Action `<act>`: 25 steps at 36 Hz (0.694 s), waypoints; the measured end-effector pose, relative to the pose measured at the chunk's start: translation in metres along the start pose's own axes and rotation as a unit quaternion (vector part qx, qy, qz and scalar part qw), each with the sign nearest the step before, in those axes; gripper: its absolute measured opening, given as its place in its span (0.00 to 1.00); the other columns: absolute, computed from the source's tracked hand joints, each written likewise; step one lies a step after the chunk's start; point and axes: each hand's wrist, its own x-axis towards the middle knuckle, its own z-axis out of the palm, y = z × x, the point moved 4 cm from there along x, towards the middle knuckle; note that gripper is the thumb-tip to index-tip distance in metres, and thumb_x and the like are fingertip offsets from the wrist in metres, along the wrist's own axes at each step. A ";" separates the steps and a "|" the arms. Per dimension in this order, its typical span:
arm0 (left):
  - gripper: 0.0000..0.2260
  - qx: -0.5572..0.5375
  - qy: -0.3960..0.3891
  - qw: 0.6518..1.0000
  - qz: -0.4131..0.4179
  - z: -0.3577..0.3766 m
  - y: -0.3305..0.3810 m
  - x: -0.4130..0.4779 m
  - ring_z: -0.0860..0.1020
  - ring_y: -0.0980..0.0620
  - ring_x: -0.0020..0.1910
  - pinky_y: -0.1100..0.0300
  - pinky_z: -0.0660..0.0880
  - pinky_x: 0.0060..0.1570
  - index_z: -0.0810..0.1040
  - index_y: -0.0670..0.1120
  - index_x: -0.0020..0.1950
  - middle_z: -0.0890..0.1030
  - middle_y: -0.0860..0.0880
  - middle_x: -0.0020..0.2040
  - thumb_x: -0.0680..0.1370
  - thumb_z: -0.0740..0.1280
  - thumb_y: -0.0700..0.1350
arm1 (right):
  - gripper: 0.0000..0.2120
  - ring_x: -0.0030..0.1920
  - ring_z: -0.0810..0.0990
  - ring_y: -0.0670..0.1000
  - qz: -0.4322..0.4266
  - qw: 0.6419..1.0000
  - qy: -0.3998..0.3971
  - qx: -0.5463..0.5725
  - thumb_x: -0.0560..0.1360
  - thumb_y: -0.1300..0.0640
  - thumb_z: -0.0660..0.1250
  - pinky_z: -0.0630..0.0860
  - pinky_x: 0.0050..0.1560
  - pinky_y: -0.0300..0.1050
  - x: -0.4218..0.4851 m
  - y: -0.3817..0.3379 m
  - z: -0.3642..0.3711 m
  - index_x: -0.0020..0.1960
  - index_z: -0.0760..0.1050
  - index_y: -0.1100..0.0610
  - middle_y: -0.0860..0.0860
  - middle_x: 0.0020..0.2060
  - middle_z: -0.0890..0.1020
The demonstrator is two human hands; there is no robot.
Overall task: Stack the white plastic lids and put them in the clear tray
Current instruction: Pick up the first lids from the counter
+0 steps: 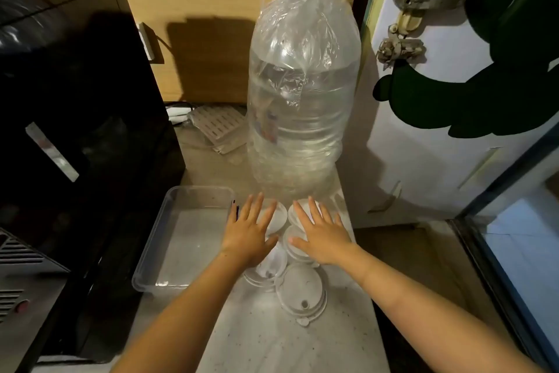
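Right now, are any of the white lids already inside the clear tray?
No. The clear tray holds no lids; the white lids all lie on the counter to its right, under and near the open hands.

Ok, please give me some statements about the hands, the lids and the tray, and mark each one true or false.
1. The clear tray already holds a stack of lids. False: no lids lie in it.
2. Both hands are spread flat, fingers open, over the white lids. True: left hand, right hand.
3. The tray lies to the left of the lids. True.
4. The lid nearest the camera is covered by the right hand. False: it lies uncovered.
5. The big water bottle has a red cap. False: it is green.
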 end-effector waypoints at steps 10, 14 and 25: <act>0.31 0.012 -0.003 1.000 -0.005 0.003 -0.009 0.005 0.38 0.46 0.75 0.46 0.36 0.72 0.36 0.50 0.74 0.38 0.44 0.77 0.79 0.48 0.60 | 0.39 0.76 0.41 0.63 0.035 0.999 -0.019 0.023 0.76 0.38 0.55 0.46 0.74 0.59 0.025 0.012 0.000 0.75 0.33 0.49 0.57 0.76 0.37; 0.31 -0.008 0.001 1.000 -0.008 -0.001 -0.011 0.005 0.39 0.46 0.75 0.48 0.37 0.72 0.36 0.50 0.74 0.38 0.44 0.77 0.79 0.49 0.59 | 0.42 0.76 0.43 0.62 0.059 0.995 -0.027 0.074 0.74 0.39 0.60 0.51 0.74 0.58 0.036 0.015 -0.003 0.75 0.36 0.49 0.57 0.76 0.39; 0.31 -0.035 0.011 0.999 -0.010 -0.010 -0.015 0.004 0.39 0.47 0.75 0.49 0.41 0.72 0.37 0.50 0.75 0.38 0.45 0.77 0.79 0.51 0.58 | 0.47 0.73 0.57 0.62 0.112 0.979 -0.006 0.168 0.67 0.44 0.71 0.64 0.67 0.55 0.061 0.015 -0.010 0.75 0.46 0.50 0.57 0.74 0.57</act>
